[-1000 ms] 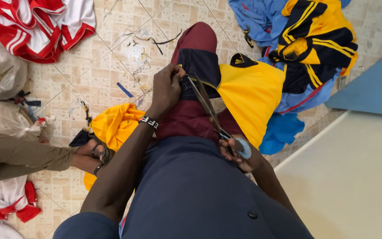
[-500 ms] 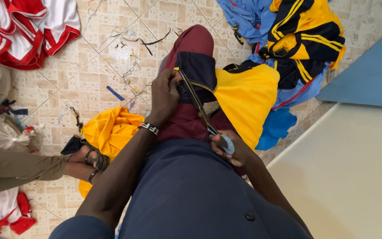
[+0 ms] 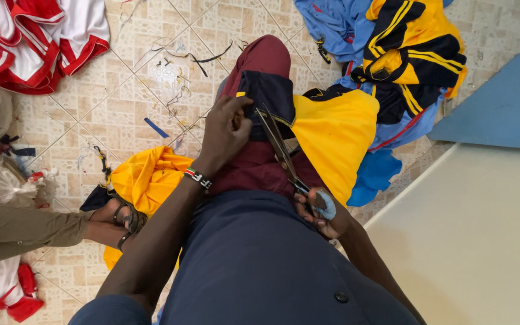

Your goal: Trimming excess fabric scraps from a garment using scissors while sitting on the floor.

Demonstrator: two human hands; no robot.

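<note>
A yellow and navy garment (image 3: 332, 135) lies over my lap and my raised maroon-trousered knee (image 3: 266, 57). My left hand (image 3: 227, 129), with a striped bracelet at the wrist, pinches the navy edge of the garment (image 3: 269, 93). My right hand (image 3: 320, 210) grips the handles of long metal scissors (image 3: 281, 150). The scissor blades point away from me along the seam where navy meets yellow, close beside my left fingers.
Another person's leg and sandalled foot (image 3: 112, 219) rest on a yellow cloth (image 3: 145, 177) at left. Red and white garments (image 3: 37, 36) lie top left, blue and yellow-black garments (image 3: 392, 54) top right. Thread scraps litter the tiled floor (image 3: 151, 78). A pale table surface (image 3: 476, 241) is at right.
The view has shifted slightly. My left hand has moved a little along the navy edge, and the scissors stay at the seam in my right hand.
</note>
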